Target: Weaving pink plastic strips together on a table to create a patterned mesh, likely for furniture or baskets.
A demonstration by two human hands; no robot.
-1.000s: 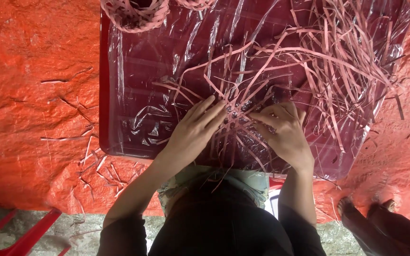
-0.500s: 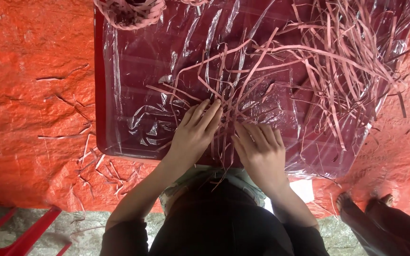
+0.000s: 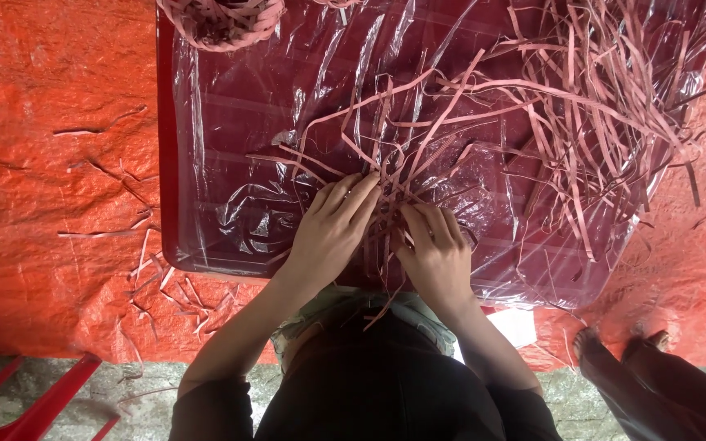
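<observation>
A crossing of flat pinkish-red strips (image 3: pixel 387 214) is pinned against the near half of a low dark-red table (image 3: pixel 167 163), directly in front of the person. The strips are pressed flat so that their overlapping ends are kept from springing apart; the free ends fan outward and upward over the table.

The left hand (image 3: pixel 330 233) is laid palm-down on the left side of the crossing, fingers extended and close together, with the fingertips pressed onto the strips. The right hand (image 3: pixel 436 255) is set just beside it on the right, fingers curled slightly and spread over the strips. Whether a single strip is pinched under either hand cannot be told; both hands are flat and pressing, not closed into a grip.

The tabletop is covered by a crinkled sheet of clear plastic (image 3: pixel 247 122), on which the strips rest. A loose heap of further strips (image 3: pixel 606 106) is piled on the far right of the table, and several of its ends trail into the worked crossing, where they lie across the area around the hands. A woven basket (image 3: pixel 222 20) of the same material stands at the far left edge, well apart from the hands.

Under the table an orange tarpaulin (image 3: pixel 51 147) is spread, with scrap strips (image 3: pixel 161 278) scattered on it. The feet of 1 other person (image 3: pixel 618 343) are seen at the lower right, and a red frame (image 3: pixel 34 400) at the lower left.
</observation>
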